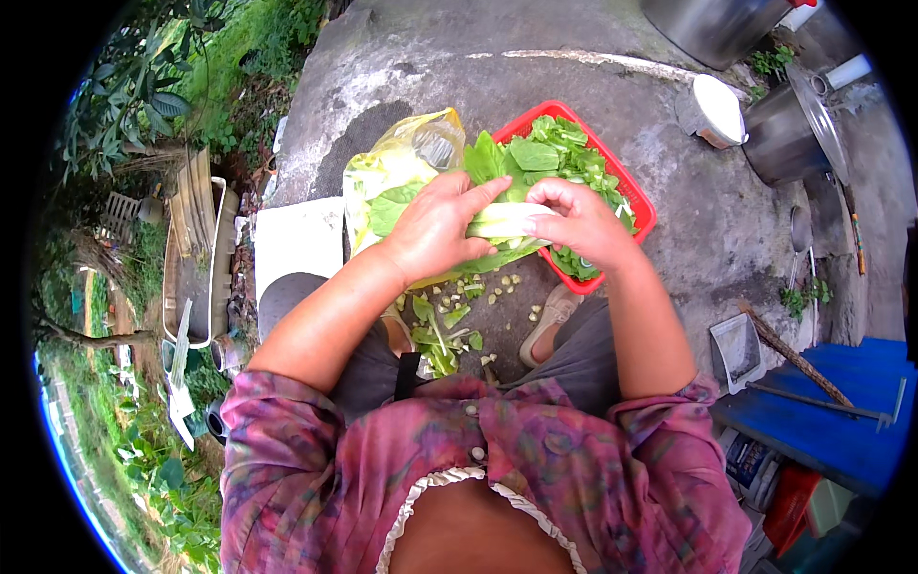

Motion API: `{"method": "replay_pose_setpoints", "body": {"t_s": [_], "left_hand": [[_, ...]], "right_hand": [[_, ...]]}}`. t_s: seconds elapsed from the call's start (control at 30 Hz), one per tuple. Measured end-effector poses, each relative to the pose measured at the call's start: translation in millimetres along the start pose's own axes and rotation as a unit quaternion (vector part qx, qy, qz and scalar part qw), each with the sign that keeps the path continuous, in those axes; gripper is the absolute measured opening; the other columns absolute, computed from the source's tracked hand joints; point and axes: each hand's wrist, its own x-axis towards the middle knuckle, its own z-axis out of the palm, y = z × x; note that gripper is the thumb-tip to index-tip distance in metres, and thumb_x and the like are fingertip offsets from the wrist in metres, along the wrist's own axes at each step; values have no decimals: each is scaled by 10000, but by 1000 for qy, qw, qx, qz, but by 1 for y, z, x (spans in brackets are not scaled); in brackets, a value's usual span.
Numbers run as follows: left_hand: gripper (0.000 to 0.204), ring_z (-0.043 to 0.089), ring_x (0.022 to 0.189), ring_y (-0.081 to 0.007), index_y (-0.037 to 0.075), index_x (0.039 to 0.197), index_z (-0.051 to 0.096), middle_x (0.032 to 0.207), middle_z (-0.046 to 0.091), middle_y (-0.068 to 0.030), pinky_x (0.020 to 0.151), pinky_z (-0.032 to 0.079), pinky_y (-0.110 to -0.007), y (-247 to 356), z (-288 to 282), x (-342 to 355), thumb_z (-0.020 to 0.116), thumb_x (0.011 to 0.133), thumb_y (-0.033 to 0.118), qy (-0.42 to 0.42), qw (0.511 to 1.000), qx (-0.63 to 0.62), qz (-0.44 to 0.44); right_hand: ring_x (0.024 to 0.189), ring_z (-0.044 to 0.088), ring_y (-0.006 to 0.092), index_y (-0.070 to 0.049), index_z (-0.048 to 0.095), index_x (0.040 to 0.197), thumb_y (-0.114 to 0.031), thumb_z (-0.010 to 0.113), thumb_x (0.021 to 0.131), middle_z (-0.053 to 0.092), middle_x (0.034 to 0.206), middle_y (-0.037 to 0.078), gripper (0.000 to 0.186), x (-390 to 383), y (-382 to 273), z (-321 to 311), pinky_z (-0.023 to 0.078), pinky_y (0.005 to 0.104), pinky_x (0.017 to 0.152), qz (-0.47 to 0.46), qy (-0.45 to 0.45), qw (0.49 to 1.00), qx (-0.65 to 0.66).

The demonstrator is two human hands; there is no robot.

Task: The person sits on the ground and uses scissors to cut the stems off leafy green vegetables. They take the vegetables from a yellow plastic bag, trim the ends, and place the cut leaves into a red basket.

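- One leafy vegetable: above the red basket's left edge.
- Left hand: fingers clasping it; right hand: pinching its pale end.
- Concrete ground: steel pots far right, foliage beyond its left edge.

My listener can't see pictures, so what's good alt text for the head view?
A person's left hand and right hand hold a pale-stemmed leafy vegetable beside a red basket of green leaves and a yellowish plastic bag. Loose scraps lie on the ground below.
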Motion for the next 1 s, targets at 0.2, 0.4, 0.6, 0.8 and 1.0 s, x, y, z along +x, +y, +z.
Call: {"method": "replay_pose_setpoints", "body": {"t_s": [0.2, 0.4, 0.6, 0.8, 1.0], "left_hand": [[575, 483, 1090, -331, 59, 1138, 550, 1124, 518, -190, 930, 387, -379, -34, 16, 5, 750, 614, 190, 106, 986, -38, 120], [467, 574, 926, -180, -4, 1122, 535, 1000, 608, -103, 851, 439, -306, -49, 19, 4, 692, 694, 100, -21, 929, -369, -23], [427, 554, 894, -130, -11, 1104, 547, 961, 608, -40, 836, 434, -270, -55, 6, 3, 630, 694, 72, 23, 860, -507, -57], [538, 561, 955, -215, -29, 1173, 480, 1066, 576, -128, 893, 434, -339, -80, -20, 1, 580, 684, 174, 80, 758, -646, -37], [655, 603, 919, -319, -29, 1188, 440, 1034, 586, -218, 845, 484, -415, -76, -40, -7, 639, 674, 324, 37, 647, -758, -69]], "right_hand": [[656, 491, 32, -50, 561, 933, -188, 664, 771, 548, 792, -29, 236, 10, -3, 2, 389, 188, 527, 31, -19, 998, 59], [733, 515, 39, -56, 587, 1026, -92, 659, 740, 572, 865, -25, 298, 15, -2, 5, 420, 187, 619, 19, -18, 996, 86], [788, 536, 68, -52, 598, 1024, -28, 593, 726, 582, 902, -8, 299, 11, 6, -14, 433, 208, 692, -38, 29, 997, 54], [831, 572, 118, 3, 571, 1049, -5, 548, 722, 602, 924, 39, 328, 6, 2, -24, 444, 250, 779, -86, 96, 981, 142], [833, 590, 141, 8, 578, 1025, -7, 534, 770, 619, 914, 61, 259, 6, 11, -30, 460, 270, 791, -119, 138, 951, 250]]}}
